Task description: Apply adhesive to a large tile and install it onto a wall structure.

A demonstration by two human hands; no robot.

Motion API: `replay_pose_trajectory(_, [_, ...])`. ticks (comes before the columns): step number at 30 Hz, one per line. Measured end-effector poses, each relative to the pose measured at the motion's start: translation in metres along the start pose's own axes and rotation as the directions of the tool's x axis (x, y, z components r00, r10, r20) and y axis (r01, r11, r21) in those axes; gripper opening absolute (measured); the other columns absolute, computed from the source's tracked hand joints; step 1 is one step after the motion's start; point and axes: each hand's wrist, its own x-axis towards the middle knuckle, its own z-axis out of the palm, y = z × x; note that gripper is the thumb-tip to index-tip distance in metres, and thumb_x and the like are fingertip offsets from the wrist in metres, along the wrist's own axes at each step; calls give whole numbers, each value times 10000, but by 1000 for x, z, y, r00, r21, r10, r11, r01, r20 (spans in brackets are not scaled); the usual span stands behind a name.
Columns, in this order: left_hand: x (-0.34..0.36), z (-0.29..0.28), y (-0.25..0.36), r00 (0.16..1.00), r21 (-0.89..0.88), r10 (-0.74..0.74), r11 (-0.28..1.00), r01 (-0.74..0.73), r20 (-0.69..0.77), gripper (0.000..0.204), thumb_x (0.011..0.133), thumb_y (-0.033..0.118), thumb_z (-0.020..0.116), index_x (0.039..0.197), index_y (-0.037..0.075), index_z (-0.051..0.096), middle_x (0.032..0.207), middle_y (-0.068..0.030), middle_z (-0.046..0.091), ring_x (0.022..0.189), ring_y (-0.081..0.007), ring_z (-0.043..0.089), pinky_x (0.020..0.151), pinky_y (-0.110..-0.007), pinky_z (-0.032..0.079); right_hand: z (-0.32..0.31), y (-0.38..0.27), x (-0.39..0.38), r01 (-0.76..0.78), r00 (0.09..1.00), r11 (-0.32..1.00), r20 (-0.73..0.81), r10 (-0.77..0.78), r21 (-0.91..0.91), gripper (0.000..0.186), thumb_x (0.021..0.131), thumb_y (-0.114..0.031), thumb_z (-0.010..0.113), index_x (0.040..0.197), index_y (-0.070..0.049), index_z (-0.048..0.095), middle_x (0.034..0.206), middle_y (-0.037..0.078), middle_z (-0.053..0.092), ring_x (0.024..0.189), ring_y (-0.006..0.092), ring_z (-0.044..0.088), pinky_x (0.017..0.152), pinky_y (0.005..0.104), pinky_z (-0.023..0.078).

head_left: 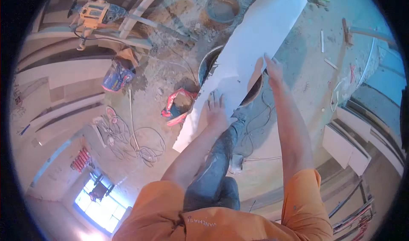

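Observation:
A long white board with ragged, chipped edges slants in front of me, lying across a large round tub that shows on both sides of it. On the near part of the board my left hand rests flat, fingers spread and holding nothing. My right hand is at the board's right edge, its fingers bent around that edge. The undersides of those fingers are hidden, and a shadow of the hand falls on the white surface. My jeans-clad leg reaches up to the board's near side.
A red open bag lies left of the board, with a blue bag farther left. Coiled cable trails over the floor. A round bucket and a yellow power tool stand farther off. Cut boards lean at right.

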Motion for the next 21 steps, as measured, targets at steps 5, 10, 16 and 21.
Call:
replay_pose_trajectory(5, [10,-5,29,977,95,-208,973,212,-46,1143,736,538,780,1559,17,182,1623,-258,123,1507,-439,90,1203,-589,87,-4,-46,-5,-45,995,999,-93,45,-6,428,830,-367,764,1023,15,746,889,123,748,775,150,666,690,355,522])
replay_pose_trajectory(10, [3,-34,25,966,6,-239,971,241,-103,1007,787,463,736,1529,-16,253,1541,-282,308,1433,-424,301,1127,-514,324,-3,-100,-52,65,994,993,-83,-73,-99,414,788,-328,790,970,38,728,758,63,698,673,171,617,631,365,516])
replay_pose_trajectory(16, [13,-93,-16,985,-70,-170,983,170,-1,519,834,342,683,1227,15,591,976,-243,699,882,-373,699,719,-503,537,11,-198,-101,273,961,929,29,-275,-251,435,839,-404,693,928,21,700,822,210,711,776,312,706,676,432,514])
replay_pose_trajectory(21, [7,-184,-57,983,-140,169,978,-157,77,201,856,222,614,943,54,683,737,-177,676,716,-320,692,646,-445,532,-53,-225,-143,489,852,867,266,-452,-93,396,936,-379,579,947,7,665,924,240,685,896,383,683,767,461,507])
